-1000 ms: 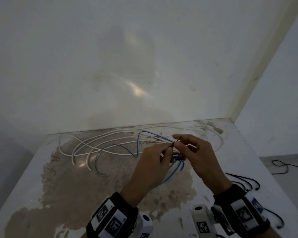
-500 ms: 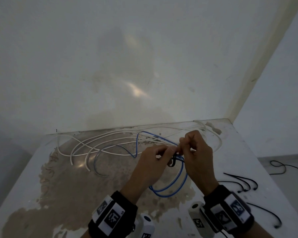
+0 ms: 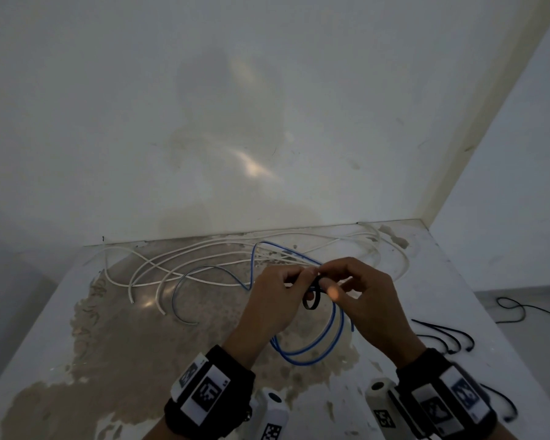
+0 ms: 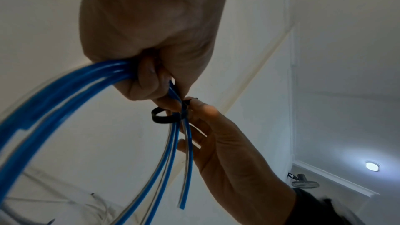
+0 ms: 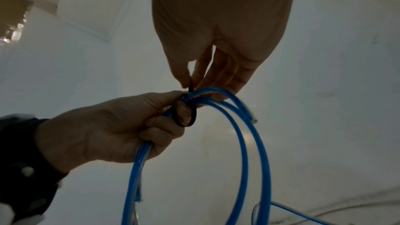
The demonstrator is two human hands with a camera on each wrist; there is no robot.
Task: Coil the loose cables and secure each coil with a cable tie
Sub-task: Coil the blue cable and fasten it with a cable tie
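My left hand (image 3: 277, 300) grips a coil of blue cable (image 3: 311, 350) above the table, its loops hanging toward me. A black cable tie (image 3: 311, 298) forms a small loop around the gathered strands beside the left fingertips. In the left wrist view the black cable tie (image 4: 165, 117) circles the blue cable (image 4: 65, 91), and in the right wrist view the black cable tie (image 5: 186, 112) sits at the left thumb. My right hand (image 3: 359, 293) pinches the tie's tail between thumb and forefinger (image 5: 184, 74). The rest of the blue cable (image 3: 204, 274) trails off left across the table.
Loose white cables (image 3: 178, 268) lie tangled along the back of the stained table (image 3: 115, 360), against the wall. Several spare black cable ties (image 3: 442, 335) lie at the table's right edge. Another black cord (image 3: 515, 309) runs over the floor on the right.
Both hands have come nearer and closer together. The blue coil now hangs in wider loops below them, and the black tie has formed a loop around the strands.
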